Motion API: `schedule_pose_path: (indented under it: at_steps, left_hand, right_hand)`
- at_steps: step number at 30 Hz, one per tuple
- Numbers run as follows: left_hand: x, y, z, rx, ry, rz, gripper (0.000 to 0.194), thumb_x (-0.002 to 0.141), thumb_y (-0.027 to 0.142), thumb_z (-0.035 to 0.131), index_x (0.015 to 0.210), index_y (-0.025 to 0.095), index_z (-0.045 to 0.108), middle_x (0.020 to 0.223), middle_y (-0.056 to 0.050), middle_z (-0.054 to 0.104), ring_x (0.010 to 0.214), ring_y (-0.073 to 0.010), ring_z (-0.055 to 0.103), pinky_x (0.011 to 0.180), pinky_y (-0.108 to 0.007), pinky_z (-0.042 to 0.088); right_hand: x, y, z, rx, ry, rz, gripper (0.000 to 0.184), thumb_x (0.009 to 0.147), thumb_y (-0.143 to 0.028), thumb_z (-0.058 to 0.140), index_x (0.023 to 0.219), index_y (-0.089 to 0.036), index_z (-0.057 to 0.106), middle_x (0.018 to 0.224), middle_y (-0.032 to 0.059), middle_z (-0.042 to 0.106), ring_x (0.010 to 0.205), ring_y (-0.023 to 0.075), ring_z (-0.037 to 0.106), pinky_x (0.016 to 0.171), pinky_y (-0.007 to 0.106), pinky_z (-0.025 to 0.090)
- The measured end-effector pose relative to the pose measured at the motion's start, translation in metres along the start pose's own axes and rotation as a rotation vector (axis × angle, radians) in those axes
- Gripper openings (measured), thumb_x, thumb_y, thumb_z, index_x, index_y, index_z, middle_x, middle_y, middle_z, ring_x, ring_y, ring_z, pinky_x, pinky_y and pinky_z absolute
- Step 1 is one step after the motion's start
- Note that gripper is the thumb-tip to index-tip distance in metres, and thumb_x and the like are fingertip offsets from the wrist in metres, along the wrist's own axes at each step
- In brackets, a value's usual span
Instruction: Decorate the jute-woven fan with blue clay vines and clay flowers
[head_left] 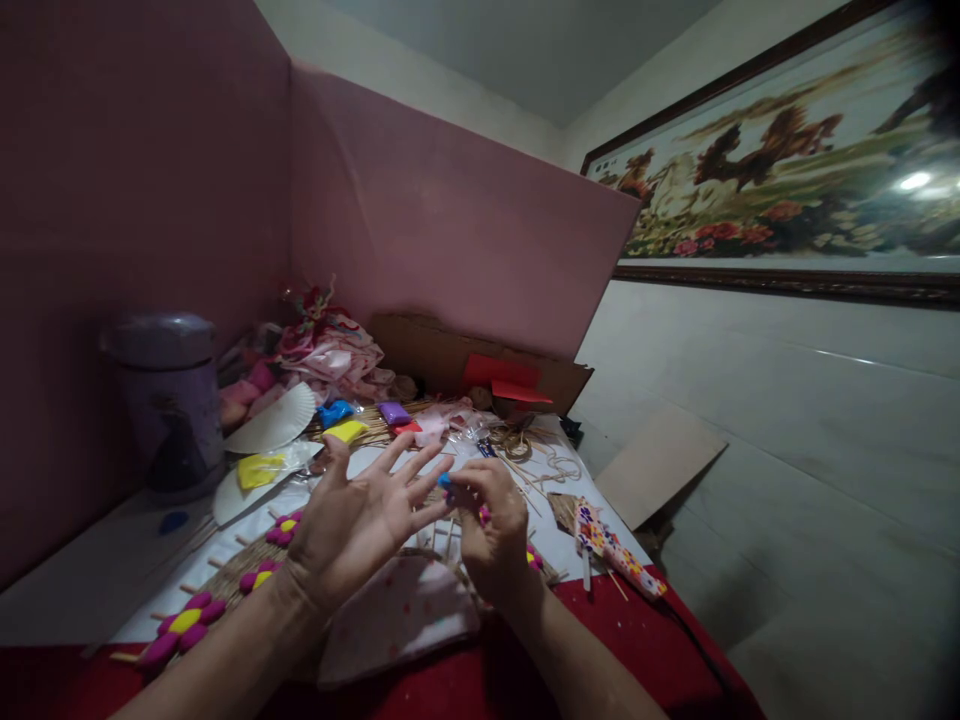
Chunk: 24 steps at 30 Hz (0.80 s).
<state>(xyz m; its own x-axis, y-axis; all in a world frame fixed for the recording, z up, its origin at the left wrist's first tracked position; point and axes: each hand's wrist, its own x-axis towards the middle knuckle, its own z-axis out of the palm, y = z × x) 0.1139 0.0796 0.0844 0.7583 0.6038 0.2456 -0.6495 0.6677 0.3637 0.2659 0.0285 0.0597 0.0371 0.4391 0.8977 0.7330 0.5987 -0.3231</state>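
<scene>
Nearest me, a red cloth (592,640) covers the near edge of the table, and a pale piece with small red spots (405,610) lies partly over it, below the person's hands. To the left, magenta flowers with yellow centres (186,622) sit on a brown fibrous band edged with short sticks. Above this the left hand (352,525) is held palm up, its fingers spread and nothing in it. The right hand (495,520) pinches a small blue lump (445,481) between thumb and fingertips, right by the left hand's fingertips; I can't tell whether the lump touches them. Over to the right, a flower-patterned tool (615,550) lies across the edge of the white sheet and the red cloth. Farther off are a yellow packet (260,470), a blue packet (335,413) and a purple packet (394,413); behind them, pink fabric (337,350) is heaped beside brown cardboard (420,345).
</scene>
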Motion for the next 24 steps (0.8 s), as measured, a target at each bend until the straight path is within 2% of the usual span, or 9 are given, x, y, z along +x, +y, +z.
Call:
schedule_pose_path:
  at_steps: [3,5,8,11,13,15,20,22,24]
  left_hand:
    - [0.000,0.001,0.002,0.000,-0.020,-0.014,0.085,0.082,0.064,0.036,0.146,0.028,-0.008,0.153,-0.016,0.015,0.138,-0.0340,0.021,0.103,-0.062,0.025]
    - [0.000,0.001,0.002,0.001,-0.010,-0.016,0.086,0.083,0.063,0.036,0.146,0.026,-0.008,0.152,-0.019,0.018,0.136,-0.0345,0.026,0.103,-0.061,0.026]
    - [-0.001,0.002,0.000,-0.009,0.001,-0.019,0.085,0.084,0.060,0.037,0.146,0.020,-0.005,0.150,-0.023,0.022,0.133,-0.0348,0.032,0.103,-0.054,0.031]
    - [0.000,0.002,-0.003,-0.048,0.000,-0.048,0.086,0.084,0.059,0.039,0.146,0.017,-0.002,0.150,-0.024,0.020,0.133,-0.0335,0.033,0.104,-0.046,0.034]
    - [0.000,0.001,-0.004,-0.072,0.001,-0.072,0.087,0.083,0.059,0.041,0.146,0.014,-0.001,0.150,-0.025,0.017,0.133,-0.0329,0.033,0.104,-0.043,0.034]
    - [0.000,0.001,-0.004,-0.080,0.000,-0.084,0.088,0.083,0.059,0.042,0.146,0.013,0.001,0.151,-0.026,0.015,0.133,-0.0336,0.033,0.104,-0.042,0.034]
    - [0.000,0.000,-0.001,-0.065,0.006,-0.065,0.088,0.082,0.060,0.041,0.146,0.016,0.000,0.150,-0.026,0.017,0.131,-0.0377,0.034,0.101,-0.050,0.035]
    - [0.000,0.001,-0.002,-0.059,0.024,-0.054,0.086,0.083,0.059,0.041,0.146,0.015,0.002,0.150,-0.026,0.018,0.130,-0.0374,0.036,0.101,-0.049,0.037]
    - [0.000,0.001,-0.002,-0.049,0.043,-0.053,0.086,0.083,0.057,0.043,0.146,0.013,0.004,0.149,-0.027,0.019,0.130,-0.0363,0.037,0.100,-0.046,0.038]
  right_hand:
    - [0.001,0.000,-0.005,0.020,0.199,0.015,0.021,0.085,-0.007,0.048,0.097,-0.022,0.056,0.091,0.0049,0.056,0.085,0.0172,0.056,0.074,0.033,0.048]
    - [0.002,-0.001,-0.009,0.026,0.229,-0.029,0.023,0.085,-0.006,0.049,0.099,-0.023,0.057,0.091,0.0046,0.056,0.086,0.0172,0.056,0.075,0.034,0.048]
    - [0.002,-0.003,-0.011,0.031,0.175,-0.152,0.028,0.084,-0.004,0.050,0.101,-0.025,0.058,0.091,0.0041,0.058,0.085,0.0171,0.056,0.074,0.036,0.049]
    - [0.002,-0.004,-0.008,-0.030,0.018,-0.278,0.028,0.083,-0.004,0.051,0.099,-0.026,0.060,0.088,0.0032,0.063,0.086,0.0179,0.056,0.076,0.036,0.049]
    - [0.002,-0.004,-0.006,-0.089,-0.064,-0.305,0.027,0.083,-0.005,0.051,0.097,-0.026,0.061,0.087,0.0027,0.064,0.089,0.0187,0.055,0.078,0.037,0.048]
    - [0.001,-0.003,-0.005,-0.096,-0.045,-0.273,0.026,0.083,-0.006,0.051,0.098,-0.025,0.060,0.089,0.0034,0.064,0.090,0.0190,0.055,0.078,0.037,0.048]
    - [-0.002,0.001,-0.008,-0.034,0.195,-0.151,0.024,0.085,-0.009,0.047,0.103,-0.023,0.055,0.092,0.0055,0.056,0.087,0.0190,0.056,0.074,0.038,0.049]
    - [-0.003,0.002,-0.007,-0.063,0.156,-0.200,0.026,0.084,-0.009,0.049,0.104,-0.024,0.055,0.091,0.0051,0.057,0.087,0.0189,0.056,0.076,0.038,0.048]
    - [-0.003,0.002,-0.003,-0.095,0.022,-0.218,0.025,0.084,-0.009,0.051,0.103,-0.024,0.057,0.092,0.0050,0.058,0.089,0.0189,0.056,0.077,0.037,0.048]
